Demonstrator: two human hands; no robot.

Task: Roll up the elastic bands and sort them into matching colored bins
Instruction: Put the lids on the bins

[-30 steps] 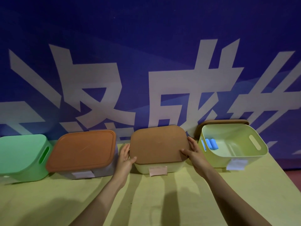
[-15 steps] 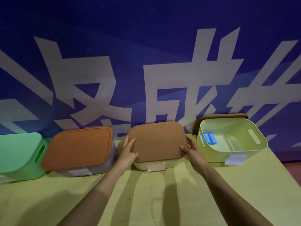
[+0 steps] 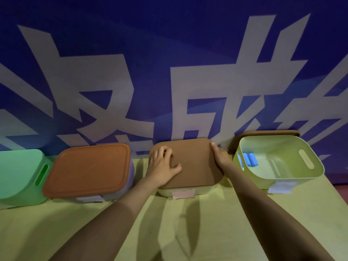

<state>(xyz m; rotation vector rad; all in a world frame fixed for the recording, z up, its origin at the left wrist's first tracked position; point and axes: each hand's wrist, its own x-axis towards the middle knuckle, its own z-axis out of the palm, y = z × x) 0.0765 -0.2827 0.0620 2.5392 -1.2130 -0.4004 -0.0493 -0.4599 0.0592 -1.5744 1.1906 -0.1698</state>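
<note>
Left hand [image 3: 162, 164] lies spread flat on the middle bin's brown lid [image 3: 195, 162]; right hand [image 3: 220, 157] lies against its right edge; to the right, an open bin [image 3: 282, 147] holds blue rolls [image 3: 249, 159]; to the left, an orange-lidded bin [image 3: 88, 168], then a green bin [image 3: 18, 176].

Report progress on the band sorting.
Done: blue rolled bands lie in the open pale green bin. In hand: left hand flat on the brown lid of the middle cream bin, right hand at its edge. Remaining: no loose bands in view; orange-lidded bin closed, contents hidden.
</note>
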